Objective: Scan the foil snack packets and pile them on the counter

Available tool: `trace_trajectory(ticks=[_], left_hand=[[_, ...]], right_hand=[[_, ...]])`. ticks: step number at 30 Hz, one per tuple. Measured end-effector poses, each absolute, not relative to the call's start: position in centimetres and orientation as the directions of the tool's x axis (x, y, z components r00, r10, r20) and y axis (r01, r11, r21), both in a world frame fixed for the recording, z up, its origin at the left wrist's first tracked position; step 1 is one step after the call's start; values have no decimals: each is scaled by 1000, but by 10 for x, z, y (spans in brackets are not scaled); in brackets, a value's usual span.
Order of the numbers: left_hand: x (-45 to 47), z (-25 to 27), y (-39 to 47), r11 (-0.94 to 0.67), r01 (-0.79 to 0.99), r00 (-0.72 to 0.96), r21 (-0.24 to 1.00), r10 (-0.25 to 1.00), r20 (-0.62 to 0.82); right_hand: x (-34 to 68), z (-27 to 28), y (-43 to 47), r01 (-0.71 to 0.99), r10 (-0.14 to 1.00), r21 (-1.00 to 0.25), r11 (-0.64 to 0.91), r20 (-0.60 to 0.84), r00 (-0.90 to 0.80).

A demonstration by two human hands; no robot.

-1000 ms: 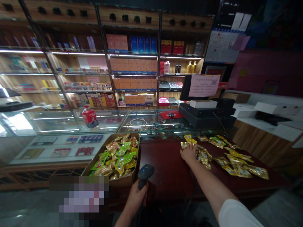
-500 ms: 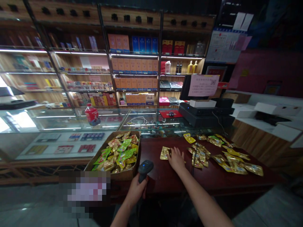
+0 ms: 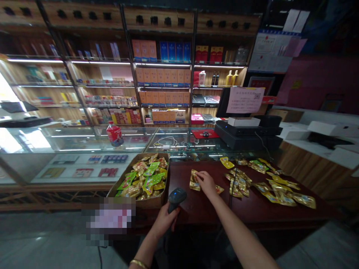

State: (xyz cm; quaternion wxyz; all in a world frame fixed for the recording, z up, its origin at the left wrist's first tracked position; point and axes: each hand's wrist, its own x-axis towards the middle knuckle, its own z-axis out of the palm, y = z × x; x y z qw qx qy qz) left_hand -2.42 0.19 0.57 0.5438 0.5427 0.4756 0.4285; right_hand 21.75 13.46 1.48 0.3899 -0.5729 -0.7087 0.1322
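My left hand [image 3: 165, 219] is wrapped round the handle of a dark barcode scanner [image 3: 177, 195] with a small blue light, held over the front edge of the dark red table. To its right, the fingers of my right hand [image 3: 206, 184] pinch the side of a small gold snack packet [image 3: 194, 181], which looks tipped up from the tabletop. Another gold packet [image 3: 219, 189] lies partly hidden behind my right wrist. A heap of gold packets [image 3: 239, 183] is close by on the right. Left of the scanner stands a cardboard box [image 3: 167, 175] full of gold and green packets.
More packets [image 3: 280, 192] are spread over the table's right part. Behind the table runs a glass counter [image 3: 134, 136] bearing a red bottle [image 3: 114, 133], a white cable and a mouse on a red mat. A monitor with a paper sign [image 3: 244, 100] stands at the back right.
My right hand, earlier spread low over the table beside the packet, now has its fingers closed on it, and the packet has turned more upright. The view has shifted slightly.
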Motion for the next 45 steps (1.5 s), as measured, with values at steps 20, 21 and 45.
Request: trace_trajectory(ticks=[20, 21, 45], left_hand=[[-25, 3, 3, 33, 25, 206, 999, 978, -38], [-25, 1, 3, 31, 27, 195, 999, 980, -35], [-26, 0, 4, 18, 52, 166, 998, 986, -27]], right_hand=[[153, 48, 165, 157, 949, -945, 287, 303, 92], [135, 56, 178, 101, 960, -958, 268, 275, 57], [283, 11, 134, 460, 982, -873, -164, -99, 163]])
